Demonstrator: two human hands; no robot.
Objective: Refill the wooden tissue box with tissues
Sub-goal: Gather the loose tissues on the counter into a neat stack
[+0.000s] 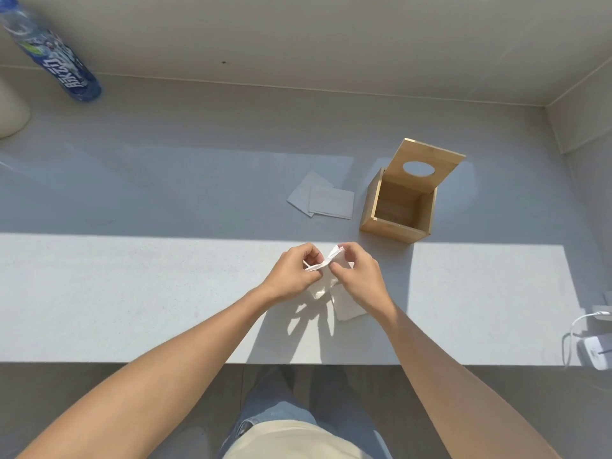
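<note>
The wooden tissue box [394,225] stands on the grey counter right of centre, its hinged lid [440,157] with an oval hole tipped up and back; the inside looks empty. Two folded tissues [331,202] lie flat just left of the box, overlapping. Near the counter's front, my left hand [291,276] and my right hand [359,276] both pinch a white tissue [326,260] held up between them. Another white tissue [347,309] lies on the counter under my right hand.
A blue-labelled plastic bottle [56,58] lies at the back left beside a pale rounded object [11,111]. A white charger with cable [592,349] sits at the right front edge. A wall [298,34] closes the back and right of the counter [132,293].
</note>
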